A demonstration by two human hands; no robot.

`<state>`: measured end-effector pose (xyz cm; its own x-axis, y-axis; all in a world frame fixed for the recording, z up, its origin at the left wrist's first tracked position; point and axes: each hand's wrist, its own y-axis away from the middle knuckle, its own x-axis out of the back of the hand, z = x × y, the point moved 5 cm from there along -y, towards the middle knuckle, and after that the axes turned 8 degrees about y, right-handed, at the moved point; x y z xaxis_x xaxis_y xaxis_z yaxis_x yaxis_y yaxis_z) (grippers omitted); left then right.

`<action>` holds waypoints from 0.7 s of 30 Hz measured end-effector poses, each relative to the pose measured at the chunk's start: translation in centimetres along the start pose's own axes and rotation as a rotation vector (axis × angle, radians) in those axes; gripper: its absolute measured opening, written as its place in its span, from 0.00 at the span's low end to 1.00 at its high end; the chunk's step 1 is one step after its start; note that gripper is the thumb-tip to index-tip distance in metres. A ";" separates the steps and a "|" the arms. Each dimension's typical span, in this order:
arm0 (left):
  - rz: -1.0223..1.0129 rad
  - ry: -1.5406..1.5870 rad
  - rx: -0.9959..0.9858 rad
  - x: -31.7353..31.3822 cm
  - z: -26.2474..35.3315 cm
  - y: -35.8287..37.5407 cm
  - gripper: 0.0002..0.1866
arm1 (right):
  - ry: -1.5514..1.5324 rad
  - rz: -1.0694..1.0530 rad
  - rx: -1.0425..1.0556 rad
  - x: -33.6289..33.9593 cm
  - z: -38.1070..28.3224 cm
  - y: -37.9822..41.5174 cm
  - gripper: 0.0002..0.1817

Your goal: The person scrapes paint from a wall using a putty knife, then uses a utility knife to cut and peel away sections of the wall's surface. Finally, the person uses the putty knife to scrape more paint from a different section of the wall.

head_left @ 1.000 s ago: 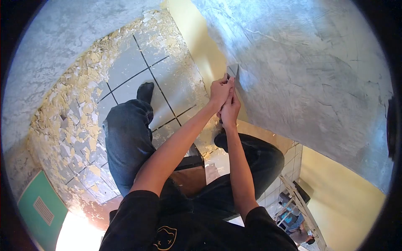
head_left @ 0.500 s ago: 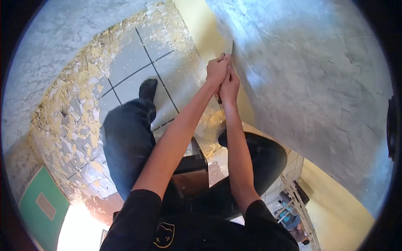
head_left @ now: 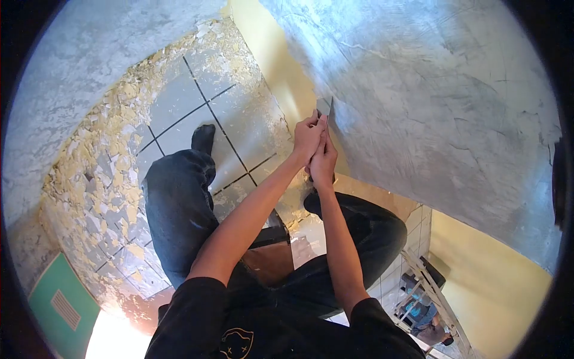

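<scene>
Both of my hands are wrapped round the handle of a scraper [head_left: 324, 106], whose flat metal blade points away from me. The blade lies at the wall, along the border between yellow paint [head_left: 287, 72] and the bare grey surface [head_left: 430, 119]. My left hand [head_left: 307, 141] is closed near the blade end, and my right hand [head_left: 323, 163] is closed just behind and beside it. Most of the handle is hidden by my fingers; its dark end shows below the right hand.
Yellow and white paint flakes [head_left: 119, 179] litter the tiled floor [head_left: 227, 128] along the left wall. I sit low with legs bent. A green panel [head_left: 64, 302] stands at lower left. At lower right are a ladder [head_left: 439, 299] and what looks like another person [head_left: 431, 332].
My hands and the scraper have come closer to me, lower in the view, along the paint border. More of the blade's flat face shows. The view has also shifted slightly.
</scene>
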<state>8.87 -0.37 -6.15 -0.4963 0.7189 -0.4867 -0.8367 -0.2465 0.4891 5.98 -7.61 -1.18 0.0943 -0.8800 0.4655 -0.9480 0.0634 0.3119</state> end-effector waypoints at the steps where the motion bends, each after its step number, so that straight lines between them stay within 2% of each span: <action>1: -0.003 0.001 0.000 -0.1 0.0 -0.3 0.21 | 0.001 0.003 0.001 -0.2 -0.1 -0.1 0.23; 4: 0.010 -0.039 -0.044 0.2 -0.1 -0.2 0.21 | 0.029 0.038 -0.087 -0.4 0.4 0.4 0.23; 7: -0.009 -0.030 0.024 0.4 0.0 -0.8 0.21 | 0.012 0.062 -0.003 -0.9 0.7 -0.6 0.24; 9: 0.046 -0.182 -0.089 0.7 1.1 -1.3 0.24 | 0.185 0.144 0.255 -1.2 0.8 -2.2 0.25; 10: 0.051 -0.180 -0.078 0.9 1.2 -2.0 0.24 | 0.192 0.138 0.246 -1.4 -1.0 -2.3 0.25; 12: 0.108 -0.038 -0.050 2.1 2.9 -6.0 0.24 | 0.046 -0.072 -0.125 -4.0 -3.0 -4.4 0.23; 13: 0.123 -0.058 -0.105 2.5 3.3 -6.9 0.24 | -0.056 0.005 0.022 -5.4 -2.4 -5.5 0.23; 17: 0.067 -0.017 0.015 2.9 2.9 -6.5 0.25 | 0.019 -0.039 -0.027 -5.7 -0.7 -5.6 0.25; 19: 0.090 -0.073 0.001 2.9 2.1 -5.4 0.27 | 0.050 0.151 0.391 -5.2 0.5 -5.7 0.23; 20: 0.088 -0.071 -0.004 2.7 1.6 -4.6 0.27 | 0.051 0.152 0.396 -4.6 0.9 -5.2 0.23; 21: 0.070 -0.088 -0.062 2.2 1.3 -3.6 0.26 | -0.022 0.050 0.219 -3.8 0.7 -3.9 0.25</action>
<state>11.09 3.01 -8.03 -0.5345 0.7518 -0.3862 -0.8146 -0.3365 0.4725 9.06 -4.80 -4.77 0.0408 -0.8884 0.4573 -0.9949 0.0061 0.1006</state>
